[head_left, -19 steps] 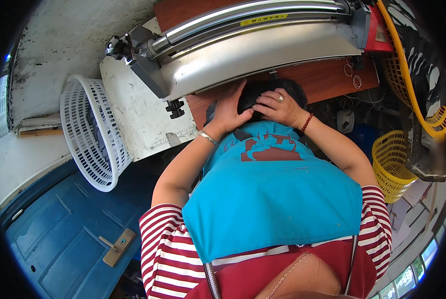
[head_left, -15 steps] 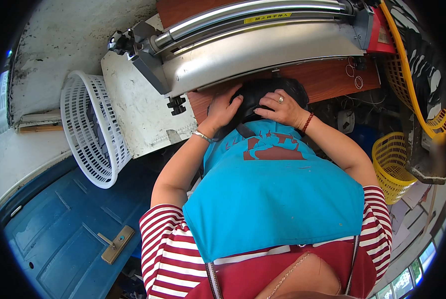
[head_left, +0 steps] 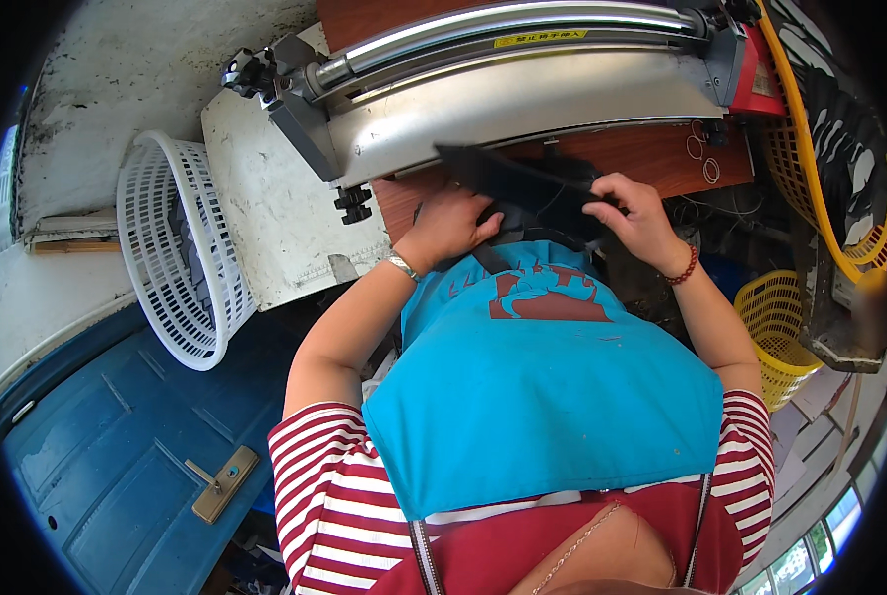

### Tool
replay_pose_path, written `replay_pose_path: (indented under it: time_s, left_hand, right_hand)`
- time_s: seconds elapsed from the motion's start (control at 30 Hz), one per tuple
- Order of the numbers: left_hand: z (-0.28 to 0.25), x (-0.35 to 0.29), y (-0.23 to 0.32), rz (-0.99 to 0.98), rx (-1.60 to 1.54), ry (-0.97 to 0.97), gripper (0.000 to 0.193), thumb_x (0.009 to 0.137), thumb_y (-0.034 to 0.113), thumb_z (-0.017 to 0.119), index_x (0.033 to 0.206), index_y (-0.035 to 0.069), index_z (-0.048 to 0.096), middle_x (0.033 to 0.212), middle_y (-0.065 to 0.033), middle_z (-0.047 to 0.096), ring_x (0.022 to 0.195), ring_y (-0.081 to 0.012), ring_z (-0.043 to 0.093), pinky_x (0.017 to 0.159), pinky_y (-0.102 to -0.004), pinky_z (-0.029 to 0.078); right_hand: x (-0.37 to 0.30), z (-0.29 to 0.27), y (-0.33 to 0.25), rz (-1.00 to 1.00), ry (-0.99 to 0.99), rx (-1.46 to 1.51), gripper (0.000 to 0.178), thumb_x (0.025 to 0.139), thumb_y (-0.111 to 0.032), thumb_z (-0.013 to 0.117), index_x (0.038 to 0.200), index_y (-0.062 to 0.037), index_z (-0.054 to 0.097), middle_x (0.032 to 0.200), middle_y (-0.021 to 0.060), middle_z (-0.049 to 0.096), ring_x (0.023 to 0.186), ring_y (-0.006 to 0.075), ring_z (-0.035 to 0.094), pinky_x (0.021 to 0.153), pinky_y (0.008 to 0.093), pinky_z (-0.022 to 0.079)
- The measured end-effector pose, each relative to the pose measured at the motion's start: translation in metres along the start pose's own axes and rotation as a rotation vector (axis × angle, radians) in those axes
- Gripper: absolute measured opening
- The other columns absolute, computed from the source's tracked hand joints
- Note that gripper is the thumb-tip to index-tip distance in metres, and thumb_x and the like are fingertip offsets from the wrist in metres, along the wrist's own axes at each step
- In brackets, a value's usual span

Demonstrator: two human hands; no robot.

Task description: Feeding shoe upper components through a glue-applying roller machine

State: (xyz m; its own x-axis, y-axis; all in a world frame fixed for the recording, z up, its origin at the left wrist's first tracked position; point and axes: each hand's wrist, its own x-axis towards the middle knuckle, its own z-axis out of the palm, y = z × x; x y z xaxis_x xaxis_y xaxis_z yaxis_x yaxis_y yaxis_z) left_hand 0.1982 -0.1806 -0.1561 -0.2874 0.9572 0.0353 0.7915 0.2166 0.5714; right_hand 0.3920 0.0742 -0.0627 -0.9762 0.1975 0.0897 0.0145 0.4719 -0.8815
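Observation:
A flat, dark piece of sheet material [head_left: 528,186] is held up at a slant in front of the machine, blurred by motion. My right hand [head_left: 642,220] pinches its right end between thumb and fingers. My left hand [head_left: 448,226] is at the lower left of the piece, thumb stretched toward the right. Its other fingertips are partly covered by the sheet and smeared, so its grip cannot be made out. Beneath the sheet, more black material [head_left: 511,226] lies at the top of my blue apron [head_left: 553,387].
Ahead stands a roller machine [head_left: 523,94] with a metal feed plate over a reddish-brown board [head_left: 652,164]. A white basket [head_left: 171,253] is on the left, above a blue door [head_left: 126,436]. At right are a yellow basket [head_left: 776,342] and an orange-rimmed basket [head_left: 811,149] with dark pieces.
My right hand has moved right, off the black bundle, and lifted a flat dark piece by its end. My left hand has shifted slightly down.

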Motion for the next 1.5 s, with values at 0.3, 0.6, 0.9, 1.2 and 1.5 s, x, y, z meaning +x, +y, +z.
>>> replay_pose_path:
  time_s: [0.3, 0.6, 0.9, 1.2, 1.5]
  left_hand:
    - [-0.054, 0.003, 0.05, 0.106, 0.097, 0.074, 0.044, 0.086, 0.02, 0.07, 0.127, 0.005, 0.064, 0.136, -0.0181, 0.059, 0.12, -0.0383, 0.061, 0.095, -0.0472, 0.054]
    - [-0.176, 0.156, 0.009, 0.265, 0.292, 0.724, 0.027, 0.088, 0.017, 0.063, 0.109, 0.004, 0.074, 0.111, -0.0167, 0.073, 0.1, -0.0355, 0.069, 0.088, -0.0425, 0.055]
    - [-0.21, 0.222, -0.025, -0.152, -0.133, 0.139, 0.014, 0.087, 0.009, 0.067, 0.092, -0.005, 0.069, 0.08, -0.0172, 0.068, 0.072, -0.0213, 0.063, 0.068, -0.0395, 0.052]
    - [-0.262, 0.221, 0.002, -0.233, -0.526, 0.352, 0.017, 0.086, 0.004, 0.063, 0.101, -0.001, 0.069, 0.079, -0.0057, 0.067, 0.068, -0.0148, 0.06, 0.061, -0.0303, 0.051]
    - [-0.283, 0.184, -0.009, 0.332, 0.197, 0.821, 0.032, 0.091, -0.005, 0.054, 0.114, 0.003, 0.074, 0.102, -0.0121, 0.077, 0.083, -0.023, 0.073, 0.07, -0.0339, 0.058]
  right_hand:
    - [0.016, -0.024, 0.0, 0.233, 0.131, 0.376, 0.023, 0.097, -0.006, 0.071, 0.117, -0.0009, 0.061, 0.086, -0.0037, 0.06, 0.081, 0.0022, 0.056, 0.072, 0.0195, 0.046]
    - [0.094, -0.035, -0.017, 0.312, 0.146, 0.014, 0.016, 0.096, -0.011, 0.069, 0.108, -0.0045, 0.06, 0.074, 0.0016, 0.066, 0.065, 0.0072, 0.058, 0.059, 0.0247, 0.042]
    - [0.048, 0.021, -0.047, -0.505, 0.121, -0.63, 0.027, 0.072, -0.017, 0.085, 0.094, -0.0103, 0.07, 0.105, 0.006, 0.063, 0.098, 0.0286, 0.062, 0.086, 0.0428, 0.049]
    - [0.042, 0.08, 0.033, -0.467, -0.421, -0.613, 0.03, 0.079, -0.025, 0.078, 0.103, -0.0108, 0.068, 0.105, 0.0054, 0.063, 0.101, 0.0254, 0.062, 0.084, 0.0396, 0.051]
    - [0.035, 0.037, -0.031, -0.462, 0.061, -0.281, 0.024, 0.071, 0.001, 0.076, 0.093, -0.0065, 0.071, 0.087, 0.0084, 0.067, 0.077, 0.0267, 0.068, 0.065, 0.0365, 0.056]
